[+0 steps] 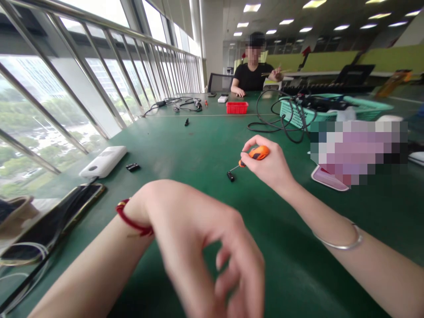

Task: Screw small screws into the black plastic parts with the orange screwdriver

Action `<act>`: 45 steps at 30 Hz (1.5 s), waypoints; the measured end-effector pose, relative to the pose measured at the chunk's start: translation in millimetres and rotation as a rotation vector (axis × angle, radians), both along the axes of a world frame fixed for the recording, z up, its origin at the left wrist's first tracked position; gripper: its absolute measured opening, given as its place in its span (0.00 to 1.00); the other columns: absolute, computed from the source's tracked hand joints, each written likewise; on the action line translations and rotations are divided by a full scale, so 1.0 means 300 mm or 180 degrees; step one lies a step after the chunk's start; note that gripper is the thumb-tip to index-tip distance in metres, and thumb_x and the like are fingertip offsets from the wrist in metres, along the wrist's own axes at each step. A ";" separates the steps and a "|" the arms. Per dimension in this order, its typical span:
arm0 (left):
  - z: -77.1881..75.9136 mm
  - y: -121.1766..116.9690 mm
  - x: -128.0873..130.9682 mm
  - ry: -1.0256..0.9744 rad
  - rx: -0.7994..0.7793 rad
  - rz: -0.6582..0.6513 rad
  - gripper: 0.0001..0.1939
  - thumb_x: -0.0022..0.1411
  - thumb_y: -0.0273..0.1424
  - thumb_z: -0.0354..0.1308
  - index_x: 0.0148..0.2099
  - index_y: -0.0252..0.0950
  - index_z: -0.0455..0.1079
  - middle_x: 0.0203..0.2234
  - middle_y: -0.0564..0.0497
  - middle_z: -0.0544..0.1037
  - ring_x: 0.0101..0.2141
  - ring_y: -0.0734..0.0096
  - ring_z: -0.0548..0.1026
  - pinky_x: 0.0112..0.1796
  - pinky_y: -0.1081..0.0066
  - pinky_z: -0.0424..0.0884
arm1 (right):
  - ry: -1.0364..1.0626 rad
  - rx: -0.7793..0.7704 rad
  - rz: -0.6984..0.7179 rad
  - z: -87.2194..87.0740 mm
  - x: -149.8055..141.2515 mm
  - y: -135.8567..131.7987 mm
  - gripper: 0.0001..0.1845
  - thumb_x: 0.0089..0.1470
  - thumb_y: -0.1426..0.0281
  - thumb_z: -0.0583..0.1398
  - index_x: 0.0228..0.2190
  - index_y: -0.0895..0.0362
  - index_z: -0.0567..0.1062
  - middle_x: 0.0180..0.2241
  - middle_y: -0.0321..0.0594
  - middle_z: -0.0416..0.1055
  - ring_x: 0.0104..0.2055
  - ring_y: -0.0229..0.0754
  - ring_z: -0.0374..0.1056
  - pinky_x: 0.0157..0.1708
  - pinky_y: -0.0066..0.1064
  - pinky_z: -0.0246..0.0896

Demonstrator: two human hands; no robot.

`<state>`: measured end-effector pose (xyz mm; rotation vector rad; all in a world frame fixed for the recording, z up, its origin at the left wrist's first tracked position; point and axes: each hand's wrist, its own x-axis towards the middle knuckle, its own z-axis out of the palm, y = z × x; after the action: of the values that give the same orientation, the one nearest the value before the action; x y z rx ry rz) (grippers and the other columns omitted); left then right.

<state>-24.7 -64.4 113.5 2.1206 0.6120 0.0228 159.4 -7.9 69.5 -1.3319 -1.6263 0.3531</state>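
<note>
My right hand [273, 161] is closed around the orange-and-black handle of a screwdriver [259, 153]. Its thin metal shaft points down and left, with the tip at a small black piece [230, 176] lying on the green table. Whether the tip sits in the piece or only touches it, I cannot tell. Close to the camera, my left hand [205, 238] hangs with bent fingers, the thumb apart from them. Nothing shows between these fingers, and the lower fingertips are cut off by the frame edge. Another small black part [133, 167] lies to the left.
A white device [104, 162] and a phone [66, 216] with cables lie left. Further back are a red bin [236, 107], black cables [188, 104] and a green basket [367, 106]. A pink-edged item [331, 179] lies right. Another person [253, 75] sits opposite.
</note>
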 end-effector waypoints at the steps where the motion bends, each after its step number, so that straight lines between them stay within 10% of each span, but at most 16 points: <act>1: 0.001 0.049 0.008 0.0260 0.0039 -0.0025 0.04 0.53 0.35 0.63 0.32 0.43 0.77 0.27 0.55 0.79 0.29 0.71 0.76 0.30 0.76 0.72 | -0.0009 0.0057 -0.0009 0.002 0.002 0.000 0.05 0.41 0.66 0.59 0.22 0.53 0.67 0.22 0.34 0.69 0.25 0.39 0.64 0.27 0.30 0.57; 6: -0.159 0.236 0.053 0.0733 0.1601 0.2199 0.05 0.53 0.32 0.58 0.32 0.37 0.73 0.28 0.51 0.78 0.28 0.67 0.75 0.28 0.73 0.66 | -0.0083 0.0202 -0.0052 0.017 0.010 0.000 0.07 0.42 0.66 0.58 0.18 0.54 0.65 0.21 0.35 0.69 0.25 0.40 0.63 0.28 0.30 0.56; 12: -0.309 0.217 0.126 0.0783 0.2288 0.2914 0.21 0.55 0.49 0.56 0.38 0.35 0.65 0.34 0.44 0.76 0.36 0.55 0.74 0.38 0.62 0.66 | -0.0182 0.0418 -0.0294 -0.007 0.042 0.006 0.09 0.45 0.65 0.58 0.18 0.53 0.64 0.20 0.35 0.68 0.24 0.39 0.63 0.29 0.30 0.56; 22: -0.356 0.238 0.090 0.0299 0.2544 0.2775 0.12 0.55 0.35 0.58 0.42 0.38 0.67 0.35 0.48 0.76 0.40 0.58 0.73 0.40 0.64 0.64 | -0.0724 0.0411 -0.0283 -0.211 0.167 0.010 0.06 0.49 0.64 0.58 0.26 0.53 0.67 0.22 0.34 0.71 0.24 0.39 0.66 0.28 0.28 0.56; 45: -0.366 0.286 0.085 -0.0395 0.2123 0.2445 0.07 0.56 0.35 0.60 0.35 0.40 0.78 0.33 0.51 0.78 0.37 0.64 0.71 0.42 0.65 0.67 | -0.1054 0.0053 0.0578 -0.246 0.174 0.049 0.08 0.54 0.63 0.59 0.35 0.52 0.74 0.36 0.37 0.74 0.35 0.40 0.70 0.33 0.29 0.59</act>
<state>1.0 21.4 3.8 2.3238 1.4562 0.8817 211.7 6.9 -4.2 -1.2823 -2.0295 0.2336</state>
